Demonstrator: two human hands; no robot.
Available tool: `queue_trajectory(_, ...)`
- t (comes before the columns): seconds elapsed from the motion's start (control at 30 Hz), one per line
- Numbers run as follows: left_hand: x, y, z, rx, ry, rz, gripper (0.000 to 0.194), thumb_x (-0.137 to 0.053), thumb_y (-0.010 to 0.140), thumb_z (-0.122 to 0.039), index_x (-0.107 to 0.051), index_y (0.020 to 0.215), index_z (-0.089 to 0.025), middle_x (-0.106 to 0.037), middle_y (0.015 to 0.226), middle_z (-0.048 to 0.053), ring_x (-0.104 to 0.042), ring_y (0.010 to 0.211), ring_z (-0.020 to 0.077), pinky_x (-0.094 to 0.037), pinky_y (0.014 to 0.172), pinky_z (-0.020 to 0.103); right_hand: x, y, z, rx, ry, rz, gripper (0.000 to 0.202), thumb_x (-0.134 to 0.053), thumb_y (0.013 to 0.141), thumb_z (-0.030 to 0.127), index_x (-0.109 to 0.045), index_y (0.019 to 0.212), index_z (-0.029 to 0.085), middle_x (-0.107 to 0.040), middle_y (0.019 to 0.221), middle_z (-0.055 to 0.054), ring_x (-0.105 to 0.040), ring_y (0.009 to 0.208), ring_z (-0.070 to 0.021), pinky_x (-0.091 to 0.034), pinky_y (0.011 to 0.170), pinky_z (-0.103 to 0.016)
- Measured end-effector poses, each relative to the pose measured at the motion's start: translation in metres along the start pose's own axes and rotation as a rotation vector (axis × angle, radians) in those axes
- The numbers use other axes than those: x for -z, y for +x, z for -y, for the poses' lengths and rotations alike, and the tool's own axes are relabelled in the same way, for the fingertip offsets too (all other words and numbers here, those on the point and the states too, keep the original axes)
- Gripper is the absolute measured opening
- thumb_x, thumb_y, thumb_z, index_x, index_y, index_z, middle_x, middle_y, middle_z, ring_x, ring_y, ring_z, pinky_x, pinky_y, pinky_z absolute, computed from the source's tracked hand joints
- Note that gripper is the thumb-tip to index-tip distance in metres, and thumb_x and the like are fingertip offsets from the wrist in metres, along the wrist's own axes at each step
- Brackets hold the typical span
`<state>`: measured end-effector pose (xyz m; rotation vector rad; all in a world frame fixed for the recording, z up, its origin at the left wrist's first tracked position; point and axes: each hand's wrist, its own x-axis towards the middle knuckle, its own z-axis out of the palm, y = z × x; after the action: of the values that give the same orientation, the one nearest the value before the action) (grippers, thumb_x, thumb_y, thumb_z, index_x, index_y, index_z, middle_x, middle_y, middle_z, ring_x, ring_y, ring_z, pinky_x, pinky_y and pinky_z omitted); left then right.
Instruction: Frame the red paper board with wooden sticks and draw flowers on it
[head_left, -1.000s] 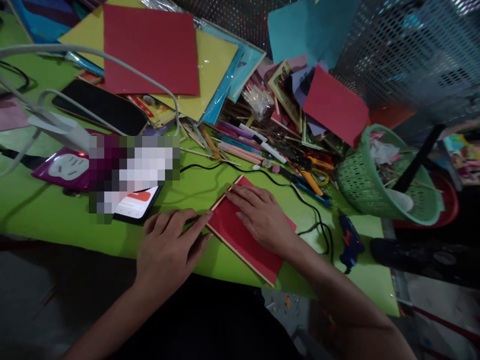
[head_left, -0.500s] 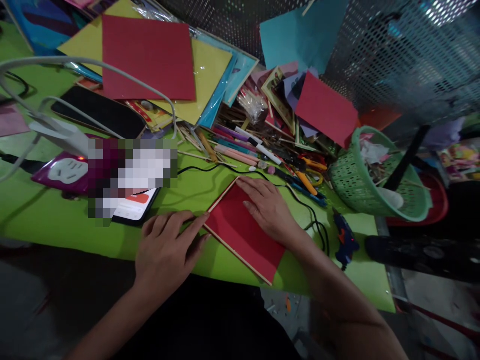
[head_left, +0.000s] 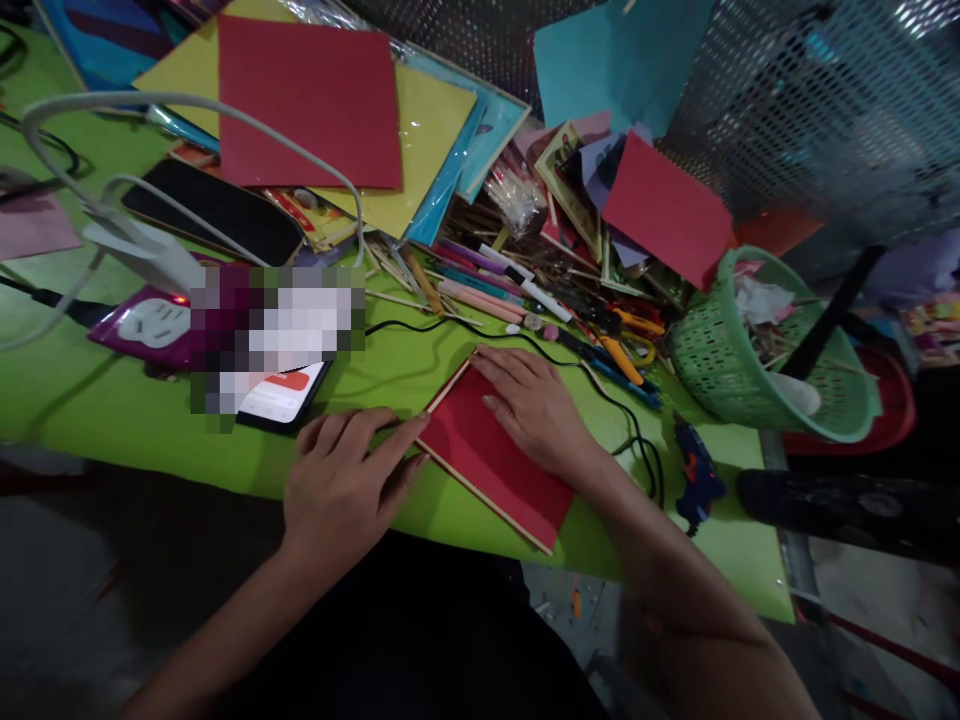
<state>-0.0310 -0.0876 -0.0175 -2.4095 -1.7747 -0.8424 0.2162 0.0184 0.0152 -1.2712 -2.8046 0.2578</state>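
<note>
Near-black clothing [head_left: 397, 630] fills the bottom centre of the frame, too dark to show its cut; left hand [head_left: 341, 480], right hand [head_left: 536, 412] and both forearms [head_left: 232, 625] are bare.

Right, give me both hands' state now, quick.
Left hand: open, reaching a corner of the red card.
Right hand: open, palm down on the red card.
</note>
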Motion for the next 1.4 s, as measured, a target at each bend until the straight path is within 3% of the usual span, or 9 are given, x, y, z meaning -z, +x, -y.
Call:
queue_trajectory(0.27,0.003,0.003,-0.004,0.024,0.011,0.031,0.027,-0.065,0.097,-0.032,-0.076,0.121,-0.027,-0.073,0.106,0.007,-0.061,0.092,0.0262,-0.04,0.084,0.043,0.002,-0.009,0.024,0.136,0.027,0.036,0.048,-0.042,0.108,0.027,-0.05,0.156,0.021,-0.052,0.161,-0.008,-0.049,0.145,-0.0267,-0.041,0.118,-0.05)
queue_trajectory(0.4,0.004,0.004,-0.004,0.032,0.013,0.05,0.027,-0.065,0.097,-0.032,-0.076,0.122,-0.028,-0.073,0.107,0.006,-0.061,0.094,0.0259,-0.04,0.084,0.043,-0.002,-0.01,0.026,0.117,0.036,0.04,0.049,-0.044,0.107,0.025,-0.05,0.156,0.026,-0.053,0.16,-0.005,-0.051,0.144,-0.0273,-0.042,0.118,-0.051)
queue_trajectory(0.53,0.004,0.003,-0.003,0.022,0.024,0.041,0.029,-0.065,0.097,-0.032,-0.075,0.125,-0.029,-0.073,0.106,0.006,-0.061,0.094,0.0265,-0.04,0.083,0.044,-0.002,-0.01,0.027,0.124,0.017,0.025,0.047,-0.043,0.108,0.026,-0.053,0.154,0.024,-0.054,0.159,-0.004,-0.051,0.142,-0.0287,-0.042,0.117,-0.051)
queue_trajectory(0.63,0.003,0.003,-0.003,0.021,0.021,0.035,0.03,-0.065,0.097,-0.032,-0.074,0.125,-0.029,-0.072,0.106,0.007,-0.061,0.094,0.0268,-0.04,0.083,0.044,-0.001,-0.01,0.022,0.141,0.027,0.009,0.051,-0.044,0.107,0.025,-0.047,0.158,0.028,-0.051,0.162,-0.003,-0.049,0.144,-0.027,-0.042,0.118,-0.049)
queue_trajectory(0.83,0.003,0.003,-0.005,0.033,-0.026,0.011,0.027,-0.066,0.097,-0.031,-0.075,0.123,-0.03,-0.074,0.107,0.004,-0.062,0.095,0.0256,-0.041,0.084,0.043,0.016,-0.012,-0.002,-0.019,0.009,-0.25,0.061,-0.048,0.105,0.023,-0.035,0.163,0.036,-0.046,0.165,-0.006,-0.049,0.146,-0.0303,-0.042,0.116,-0.055)
queue_trajectory(0.97,0.002,-0.002,-0.002,-0.022,-0.109,-0.022,0.028,-0.068,0.095,-0.025,-0.073,0.123,-0.026,-0.077,0.109,0.004,-0.064,0.097,0.0241,-0.044,0.084,0.04,0.028,-0.016,-0.005,0.012,0.039,-0.33,0.055,-0.052,0.104,0.022,-0.045,0.158,0.031,-0.054,0.159,-0.01,-0.055,0.141,-0.0301,-0.045,0.113,-0.052)
queue_trajectory(1.03,0.001,-0.003,0.0,-0.05,-0.119,-0.038,0.029,-0.069,0.094,-0.021,-0.073,0.122,-0.024,-0.077,0.108,0.005,-0.064,0.095,0.0244,-0.045,0.084,0.04,0.031,-0.019,-0.004,0.018,0.067,-0.314,0.045,-0.052,0.105,0.023,-0.055,0.149,0.028,-0.061,0.153,-0.011,-0.06,0.135,-0.0289,-0.048,0.109,-0.05)
queue_trajectory(1.17,-0.001,-0.001,0.005,-0.111,-0.103,-0.072,0.03,-0.071,0.091,-0.017,-0.073,0.121,-0.022,-0.077,0.103,0.006,-0.066,0.091,0.0248,-0.046,0.083,0.04,0.035,-0.026,-0.01,0.078,0.143,-0.161,0.031,-0.05,0.106,0.023,-0.07,0.13,0.022,-0.077,0.129,-0.007,-0.072,0.117,-0.0243,-0.054,0.1,-0.043)
queue_trajectory(1.4,0.001,-0.001,0.006,-0.216,-0.243,-0.034,0.027,-0.068,0.092,-0.014,-0.073,0.117,-0.022,-0.078,0.099,0.004,-0.066,0.087,0.0215,-0.048,0.081,0.037,0.042,-0.052,-0.024,0.037,0.129,-0.028,0.033,-0.047,0.106,0.024,-0.072,0.127,0.016,-0.076,0.13,-0.01,-0.072,0.116,-0.0265,-0.056,0.101,-0.046)
